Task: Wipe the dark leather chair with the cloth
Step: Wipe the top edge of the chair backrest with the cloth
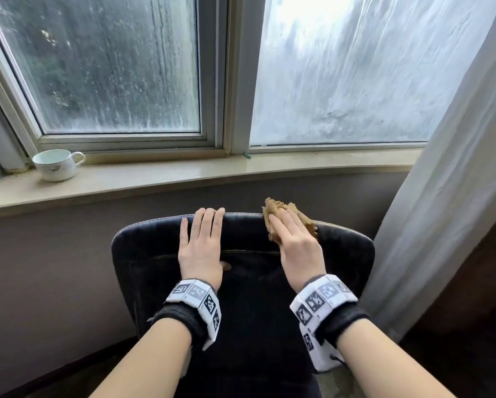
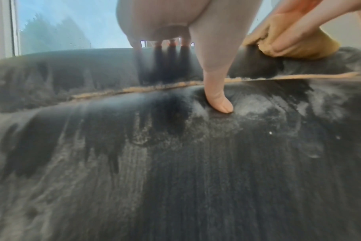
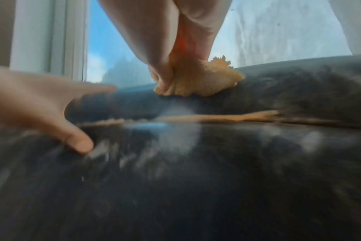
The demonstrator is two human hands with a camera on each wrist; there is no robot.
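I see my left hand (image 1: 200,248) lying flat on the dark leather chair back (image 1: 154,254), fingers (image 1: 209,222) straight and together, thumb spread and pressing the leather. My right hand (image 1: 297,248) pinches the crumpled tan cloth (image 1: 272,209) against the chair's top edge, fingers lying over it, thumb beneath.

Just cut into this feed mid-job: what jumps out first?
Two bare hands on the top edge of the dark leather chair back: the left hand lies flat, the right hand presses a crumpled tan cloth. Behind, a streaked window, with a white ceramic cup on the sill's left end.
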